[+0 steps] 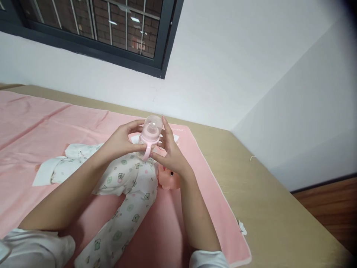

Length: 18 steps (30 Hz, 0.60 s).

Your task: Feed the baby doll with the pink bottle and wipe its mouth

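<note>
Between my hands is a baby bottle [152, 132] with a clear dome cap, a pink collar and a pink handle. My left hand [125, 139] grips its left side, thumb by the handle. From the right, my right hand [170, 150] holds it, fingers raised along the cap and thumb near the handle's base. Below the bottle lies a baby doll [169, 179] in white printed clothes [134, 182]. Its head shows partly beside my right wrist; the rest of the face is hidden behind my right hand and the bottle.
The doll lies on a pink mat [167, 223] spread over a wooden surface [237, 178]. A white wall [206, 74] with a dark-framed barred window [92, 52] stands behind. A small white piece [242, 227] is at the mat's right edge.
</note>
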Motion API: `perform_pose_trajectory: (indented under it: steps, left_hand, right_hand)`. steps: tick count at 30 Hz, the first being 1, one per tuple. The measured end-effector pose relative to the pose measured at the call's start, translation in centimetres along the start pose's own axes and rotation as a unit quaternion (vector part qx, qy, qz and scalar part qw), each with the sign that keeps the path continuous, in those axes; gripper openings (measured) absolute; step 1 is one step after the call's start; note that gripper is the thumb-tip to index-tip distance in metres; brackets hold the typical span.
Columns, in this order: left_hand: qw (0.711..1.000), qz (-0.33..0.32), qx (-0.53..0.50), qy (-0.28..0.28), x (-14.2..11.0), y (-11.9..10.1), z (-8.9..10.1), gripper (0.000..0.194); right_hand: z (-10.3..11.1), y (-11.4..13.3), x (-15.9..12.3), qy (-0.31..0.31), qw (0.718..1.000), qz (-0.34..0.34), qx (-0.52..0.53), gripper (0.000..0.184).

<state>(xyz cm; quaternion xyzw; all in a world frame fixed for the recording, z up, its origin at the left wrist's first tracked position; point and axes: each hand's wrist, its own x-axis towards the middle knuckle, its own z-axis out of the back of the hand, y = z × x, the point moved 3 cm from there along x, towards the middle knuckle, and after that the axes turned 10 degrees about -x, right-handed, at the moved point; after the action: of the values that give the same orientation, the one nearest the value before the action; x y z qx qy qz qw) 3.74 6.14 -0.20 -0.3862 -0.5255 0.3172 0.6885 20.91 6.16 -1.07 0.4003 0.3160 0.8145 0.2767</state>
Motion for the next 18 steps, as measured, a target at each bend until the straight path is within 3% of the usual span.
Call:
perform_pose_trajectory:
  steps: [6, 11, 15, 18]
  left_hand:
    - [1.000, -0.008, -0.021, 0.017, 0.1, 0.3, -0.2, 0.072]
    - [0.998, 0.003, -0.026, 0.062, 0.0, 0.6, -0.7, 0.078]
    - [0.997, 0.023, 0.003, 0.073, -0.2, 0.8, -0.6, 0.082]
    - [0.995, 0.055, 0.065, 0.060, -0.6, 0.7, -0.1, 0.078]
  right_hand:
    - [-0.6, -0.6, 0.3, -0.044, 0.999, 0.008, -0.013, 0.102]
    - [-0.3, -1.0, 0.3, -0.044, 0.999, -0.007, -0.031, 0.101]
    - [0.6, -2.1, 0.4, -0.055, 0.997, -0.022, -0.046, 0.104]
    - [2.2, -3.7, 0.3, -0.110, 0.991, -0.025, -0.068, 0.103]
